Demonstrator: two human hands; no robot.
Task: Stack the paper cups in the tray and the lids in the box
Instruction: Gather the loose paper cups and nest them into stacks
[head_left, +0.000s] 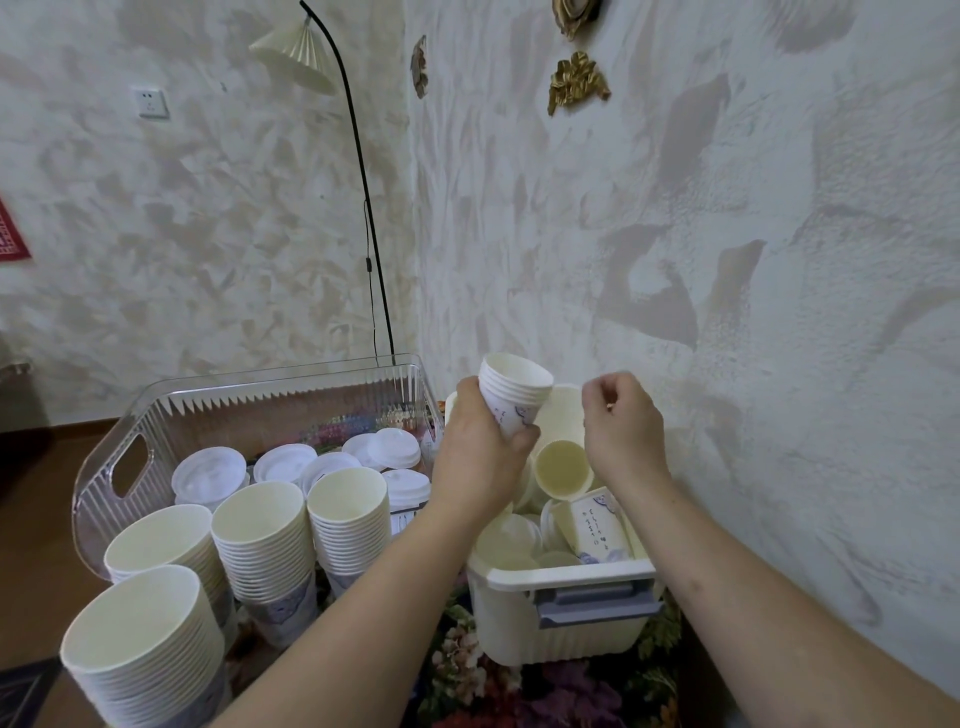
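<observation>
A short nest of white paper cups (514, 397), rims stepped one inside another and blue print on the lowest cup's side, is tilted mouth-up toward the wall above the white box (566, 613). The left hand (483, 452) grips it round the lower part, fingers and thumb curled about the base. The right hand (623, 431) hovers just beside it over the box, fingers curled inward with nothing in them. Inside the box lie loose cups (563, 467), one open mouth facing up, and several lids (506, 540). To the left, four tall cup stacks (260, 540) stand in the clear ribbed tray (124, 467), with more lids behind them.
</observation>
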